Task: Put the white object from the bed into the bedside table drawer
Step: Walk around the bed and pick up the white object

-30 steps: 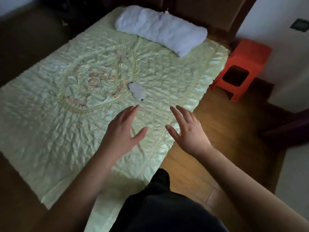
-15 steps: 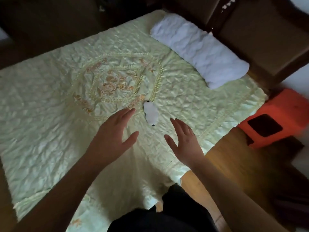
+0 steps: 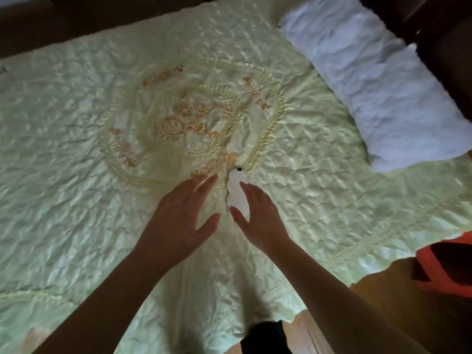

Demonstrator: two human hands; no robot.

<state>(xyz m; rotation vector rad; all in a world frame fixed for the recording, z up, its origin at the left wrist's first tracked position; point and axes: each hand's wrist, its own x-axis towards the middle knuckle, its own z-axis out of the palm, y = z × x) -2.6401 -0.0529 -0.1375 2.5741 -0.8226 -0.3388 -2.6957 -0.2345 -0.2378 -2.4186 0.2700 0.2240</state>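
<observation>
A small white object (image 3: 235, 187) with a dark spot at its far end lies on the pale green quilted bed (image 3: 76, 149), at the edge of the embroidered oval. My right hand (image 3: 258, 215) hovers over its near half, fingers spread, thumb beside its near end; whether it touches is unclear. My left hand (image 3: 181, 213) is spread flat just to the left of the object, fingertips level with its far end. Neither hand holds anything. No bedside table drawer is in view.
A white rolled pillow (image 3: 378, 93) lies at the far right against a dark wooden headboard (image 3: 444, 47). An orange plastic stool (image 3: 449, 267) stands on the wooden floor (image 3: 408, 315) off the bed's right edge. Dark clothing of my leg (image 3: 265, 338) shows at the bottom.
Both hands have reached forward over the bed to the white object; the right hand now covers its near part. The view has closed in and swung left.
</observation>
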